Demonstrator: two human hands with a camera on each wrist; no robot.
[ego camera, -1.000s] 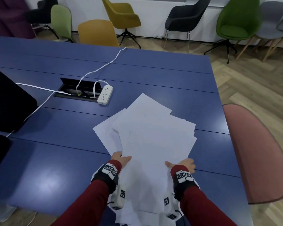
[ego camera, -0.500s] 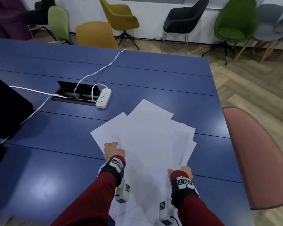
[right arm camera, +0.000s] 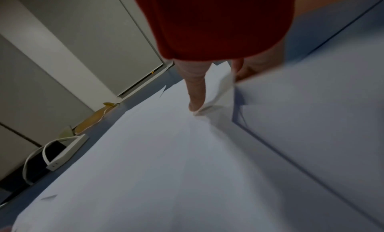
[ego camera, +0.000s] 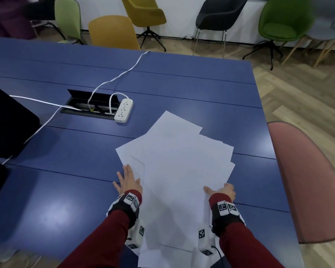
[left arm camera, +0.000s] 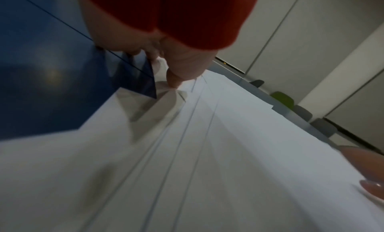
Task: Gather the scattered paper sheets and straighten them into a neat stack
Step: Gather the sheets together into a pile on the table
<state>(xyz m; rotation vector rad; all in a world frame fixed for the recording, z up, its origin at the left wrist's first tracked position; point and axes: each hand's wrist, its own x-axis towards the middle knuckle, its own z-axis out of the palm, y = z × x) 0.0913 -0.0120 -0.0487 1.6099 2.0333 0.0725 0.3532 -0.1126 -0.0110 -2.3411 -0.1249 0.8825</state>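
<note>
**Between two hands, a loose fan of sheets**

On the blue bench (ego camera: 56, 190), seen from the head camera, the sheets (ego camera: 178, 167) lie overlapped in a fan near the front edge; at least five separate corners show, but an exact count cannot be made. One left hand (ego camera: 129, 181) lies flat with fingers spread wide, half on the bench and half on the fan's left edge. One right hand (ego camera: 223, 191) is at the fan's right edge, thumb on top of the paper and fingers tucked beneath. Farther back lie one white power strip (ego camera: 123, 110), two white cables, and one open cable hatch (ego camera: 91, 106). One pink chair (ego camera: 306, 182) stands just right of the bench; six or so more chairs line the wall.

From the left wrist, blurred, a thumb presses on a sheet corner, and several stepped paper edges run away from the camera.

From the right wrist, the thumb lies on top of the sheets while the other fingers curl under the lifted edge, pinching it.
</note>
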